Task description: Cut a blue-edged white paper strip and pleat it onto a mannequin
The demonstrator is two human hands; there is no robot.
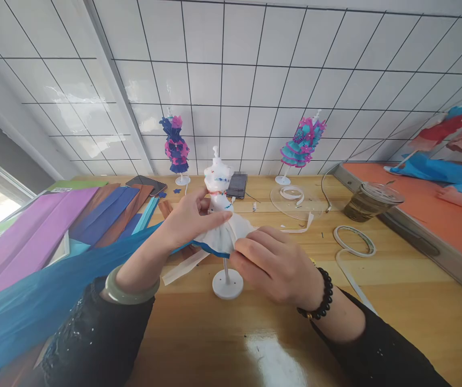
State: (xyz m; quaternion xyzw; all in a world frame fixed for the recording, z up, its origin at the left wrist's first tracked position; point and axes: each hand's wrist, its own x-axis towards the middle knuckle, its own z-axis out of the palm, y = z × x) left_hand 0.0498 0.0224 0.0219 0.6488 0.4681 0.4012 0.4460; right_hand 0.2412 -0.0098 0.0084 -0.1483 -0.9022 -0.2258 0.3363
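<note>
A small white dress-form mannequin (217, 180) stands upright on a round base in front of me, marked with blue and red on its torso. Round its waist flares a white paper skirt (219, 236) with a blue lower edge. My left hand (190, 215) is closed on the skirt's left side, its thumb lying across the top near the waist. At the lower right hem, my right hand (277, 263) pinches the skirt edge; its fingertips are partly hidden. A long blue crepe paper strip (106, 263) trails from the hem over my left forearm side.
Folded coloured paper (37, 231) lies at left. Two dressed mannequins (178, 148) stand by the tiled wall. A tape roll (354, 241), a lidded cup (372, 201), a dark phone (237, 185) and an orange-lined case (376, 188) occupy the back and right.
</note>
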